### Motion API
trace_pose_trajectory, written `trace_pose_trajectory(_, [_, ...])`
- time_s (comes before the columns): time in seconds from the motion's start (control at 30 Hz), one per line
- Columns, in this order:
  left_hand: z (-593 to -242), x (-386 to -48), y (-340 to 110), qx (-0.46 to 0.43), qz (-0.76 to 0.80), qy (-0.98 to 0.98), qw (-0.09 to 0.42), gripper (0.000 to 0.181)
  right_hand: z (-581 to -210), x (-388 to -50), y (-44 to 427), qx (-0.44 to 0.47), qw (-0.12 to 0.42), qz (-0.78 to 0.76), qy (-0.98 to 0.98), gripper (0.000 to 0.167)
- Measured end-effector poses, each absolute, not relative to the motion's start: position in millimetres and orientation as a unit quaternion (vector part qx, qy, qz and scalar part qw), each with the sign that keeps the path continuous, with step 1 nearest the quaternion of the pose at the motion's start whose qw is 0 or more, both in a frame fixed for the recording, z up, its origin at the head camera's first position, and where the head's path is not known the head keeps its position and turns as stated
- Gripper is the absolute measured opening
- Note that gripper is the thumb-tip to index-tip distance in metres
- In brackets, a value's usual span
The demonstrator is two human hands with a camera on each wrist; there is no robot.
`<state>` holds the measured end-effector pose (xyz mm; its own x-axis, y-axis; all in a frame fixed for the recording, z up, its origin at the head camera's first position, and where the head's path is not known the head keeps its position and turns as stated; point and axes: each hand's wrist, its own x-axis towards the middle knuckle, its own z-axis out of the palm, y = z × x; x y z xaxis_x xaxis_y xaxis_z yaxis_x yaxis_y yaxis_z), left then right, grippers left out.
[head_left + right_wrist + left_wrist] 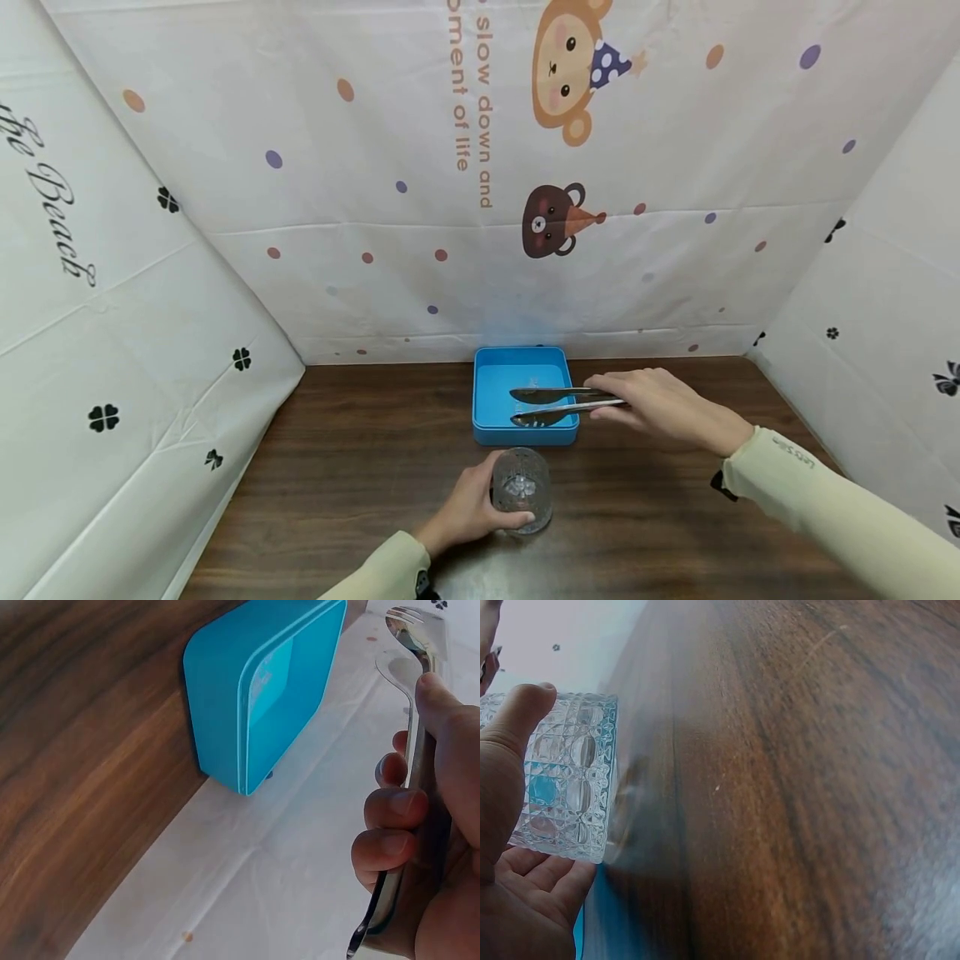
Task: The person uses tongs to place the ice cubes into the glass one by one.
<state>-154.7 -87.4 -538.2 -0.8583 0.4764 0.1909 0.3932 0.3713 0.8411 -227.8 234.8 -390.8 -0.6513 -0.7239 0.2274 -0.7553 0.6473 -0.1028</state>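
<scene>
My left hand [465, 510] grips a clear cut-glass tumbler [534, 510] standing upright on the table, thumb on the near side. Something clear and faceted shows inside at its bottom, perhaps ice or the glass pattern. My right hand [663, 406] holds a pair of metal serving tongs [542, 396], its fingers curled round their arms in the right wrist view. The tongs' two ends stand apart, above a square blue box [517, 437]. Whitish, clear pieces [262, 679] lie in the box; nothing is visible between the tongs' ends.
The dark wood-grain table [360, 450] extends to both sides. Behind the box hangs a white printed cloth [420, 275]. More white cloth walls [150, 367] close in the left and right sides.
</scene>
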Motion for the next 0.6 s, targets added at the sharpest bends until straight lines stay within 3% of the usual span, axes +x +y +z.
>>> trace_pose_trajectory(0.6, [-537.4,-155.2,-86.6,0.262,0.495,0.827,0.045,0.078,-385.7,-276.0,227.9,0.391,0.081,0.088,-0.913,0.043])
